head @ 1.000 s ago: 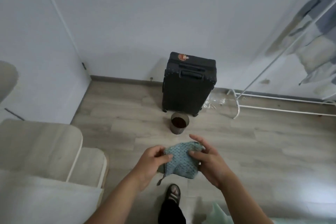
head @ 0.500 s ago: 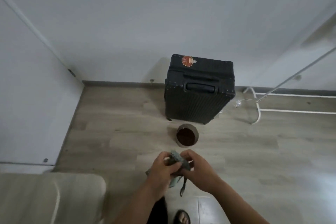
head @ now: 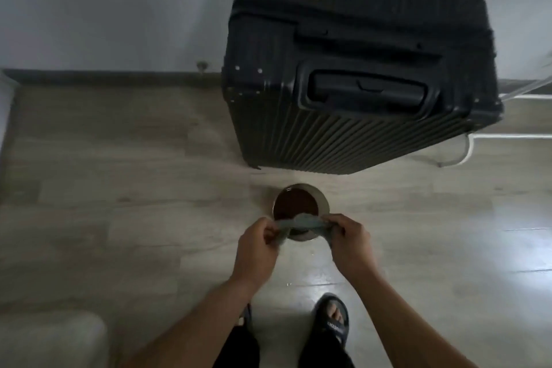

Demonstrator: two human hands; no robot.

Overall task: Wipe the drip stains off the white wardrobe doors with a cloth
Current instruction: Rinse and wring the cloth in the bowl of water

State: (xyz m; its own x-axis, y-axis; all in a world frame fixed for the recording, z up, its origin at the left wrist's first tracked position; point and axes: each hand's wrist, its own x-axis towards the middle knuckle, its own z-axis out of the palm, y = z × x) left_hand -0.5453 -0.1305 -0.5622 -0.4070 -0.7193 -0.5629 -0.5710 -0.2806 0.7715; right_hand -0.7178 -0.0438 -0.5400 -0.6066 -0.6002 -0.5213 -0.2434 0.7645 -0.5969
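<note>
Both the left hand (head: 257, 243) and right hand (head: 348, 243) pinch the stretched cloth (head: 298, 222) over the metal cup (head: 301, 210) of dark liquid. A careless dip could tip it, spilling across the floor (head: 134, 188) beside the suitcase (head: 358, 69).

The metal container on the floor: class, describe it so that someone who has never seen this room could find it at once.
Start at the big black suitcase standing against the wall. Just in front of it, on the wood-look floor, sits a small round metal container. It holds dark brown liquid, and both hands stretch a cloth over its near rim.
</note>
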